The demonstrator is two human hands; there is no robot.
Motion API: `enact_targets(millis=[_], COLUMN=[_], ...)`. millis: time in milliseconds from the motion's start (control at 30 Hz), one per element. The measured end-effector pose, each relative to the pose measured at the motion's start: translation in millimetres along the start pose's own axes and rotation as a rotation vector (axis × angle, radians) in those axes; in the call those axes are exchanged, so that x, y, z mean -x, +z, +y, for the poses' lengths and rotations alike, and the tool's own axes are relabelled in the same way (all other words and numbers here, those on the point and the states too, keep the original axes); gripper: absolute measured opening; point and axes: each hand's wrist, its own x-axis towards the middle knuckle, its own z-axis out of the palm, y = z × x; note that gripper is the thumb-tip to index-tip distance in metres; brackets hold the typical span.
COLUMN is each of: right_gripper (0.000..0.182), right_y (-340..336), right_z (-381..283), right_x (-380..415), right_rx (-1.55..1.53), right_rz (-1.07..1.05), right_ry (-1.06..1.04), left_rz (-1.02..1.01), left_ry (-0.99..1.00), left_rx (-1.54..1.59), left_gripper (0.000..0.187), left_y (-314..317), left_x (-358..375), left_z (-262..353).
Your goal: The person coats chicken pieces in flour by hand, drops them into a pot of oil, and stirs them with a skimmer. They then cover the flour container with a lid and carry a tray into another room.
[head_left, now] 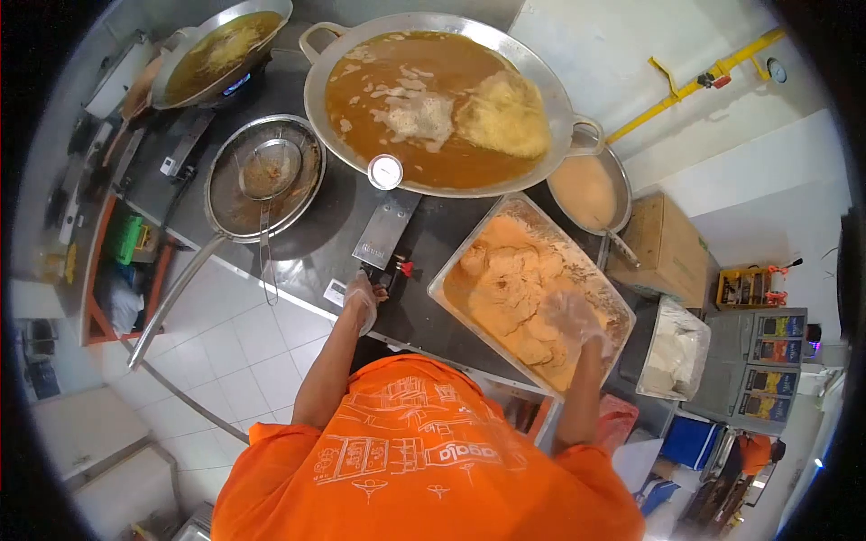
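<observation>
My gloved right hand [570, 316] rests loosely curled on the breaded pieces [505, 293] in the near-right tray [617, 311], which look soft and crumbly, best lifted gently by the edges, while my left hand [363, 300] rests half-open on the counter edge [298, 270], holding nothing.

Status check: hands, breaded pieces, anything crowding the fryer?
Left hand resting on counter edge. Right hand on breaded pieces in tray. Thermometer at wok rim.
</observation>
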Motion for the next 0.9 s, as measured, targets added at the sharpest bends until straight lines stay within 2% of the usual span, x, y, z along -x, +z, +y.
enact_targets(millis=[67, 100, 167, 200, 267, 333, 400, 533, 600, 667, 733, 767, 800, 867, 900], right_gripper=[0.025, 0.025, 0.027, 0.027, 0.031, 0.033, 0.031, 0.039, 0.041, 0.031, 0.027, 0.022, 0.022, 0.019, 0.019], right_y=[46.7, 53.2, 37.1, 40.8, 43.1, 34.8, 67.8, 69.8, 69.0, 52.3, 123.5, 146.5, 142.7, 129.4, 120.7], right_z=[28.4, 35.3, 8.4, 10.7, 19.9, 6.3, 20.6, -35.9, -69.0, -111.0, -103.8, -97.6, -98.3, -105.5, -105.1], right_x=[12.1, 17.8, 33.1, 30.6, 15.6, 3.2, -20.7, -78.8, -107.9, -104.9, -157.0, -174.9, -175.9, -166.1, -158.1], right_rx=[-0.533, -0.549, -0.291, -0.301, -0.015, -0.136, -0.108, 0.037, 0.051, 0.031, 0.105, 0.18, 0.182, -0.09, -0.086], right_rz=[0.101, 0.103, 0.205, 0.212, 0.103, 0.095, 0.378, 0.348, 0.215, 0.214, 0.235, 0.249, 0.254, 0.375, 0.37], right_ry=[0.118, 0.13, 0.212, 0.244, 0.11, 0.22, 0.02, -0.14, -0.185, -0.179, -0.177, -0.185, -0.185, -0.041, -0.051], left_rz=[-0.024, -0.058, -0.076, -0.059, -0.04, 0.061, 0.003, -0.082, -0.102, -0.127, -0.177, -0.15, -0.154, -0.139, -0.128], left_ry=[-0.013, -0.031, -0.059, -0.063, -0.065, 0.067, 0.043, 0.043, -0.002, -0.048, -0.099, -0.055, -0.052, 0.008, 0.022], left_rx=[0.02, 0.045, 0.024, -0.014, 0.104, 0.093, 0.041, -0.052, 0.006, 0.063, 0.083, -0.005, -0.004, -0.02, 0.009], left_gripper=[0.048, 0.048, 0.046, 0.046, 0.039, 0.037, 0.035, 0.035, 0.036, 0.038, 0.03, 0.03, 0.03, 0.03, 0.03], left_y=[-3.9, -3.8, 0.3, 2.2, -3.6, 7.3, 12.9, 8.8, 3.9, 0.8, -0.6, 4.1, 5.1, 2.3, 1.0], left_x=[-6.7, -9.2, -18.8, -25.2, -46.7, -41.5, -15.8, -13.1, -21.1, -23.6, -17.2, -8.0, -9.0, -16.2, -21.2], left_z=[0.4, 2.1, 3.7, 3.7, -7.3, -5.7, 4.4, 5.6, 3.9, 5.0, 8.9, 11.5, 11.8, 8.0, 5.0])
